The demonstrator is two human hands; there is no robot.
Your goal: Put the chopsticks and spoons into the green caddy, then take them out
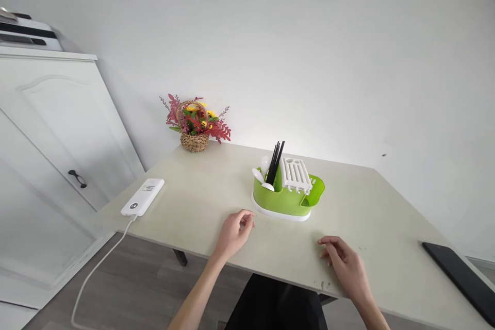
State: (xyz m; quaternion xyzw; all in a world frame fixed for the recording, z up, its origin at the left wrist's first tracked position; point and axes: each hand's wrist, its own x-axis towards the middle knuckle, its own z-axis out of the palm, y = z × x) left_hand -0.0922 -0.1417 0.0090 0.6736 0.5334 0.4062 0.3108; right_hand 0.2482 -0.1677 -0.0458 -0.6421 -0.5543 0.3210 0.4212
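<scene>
A green cutlery holder (pixel 278 202) with a white base stands on the table in front of me. White spoons (pixel 258 175) and black chopsticks (pixel 275 164) stick up from its left part. Over its right half sits a white slotted rack (pixel 296 174) with small hooks along the front. My left hand (pixel 234 232) rests on the table just short of the holder's left end, fingers loosely curled and holding nothing. To the right and nearer the table edge lies my right hand (pixel 344 264), bent fingers a little apart, also without anything in it. Neither hand touches the holder.
A wicker basket of artificial flowers (pixel 194 142) stands at the table's back left. On the left edge lies a white power bank (pixel 143 197) whose cable (pixel 101 264) hangs to the floor. A dark flat device (pixel 460 278) lies at the right. A white cabinet (pixel 58 129) is beside the table.
</scene>
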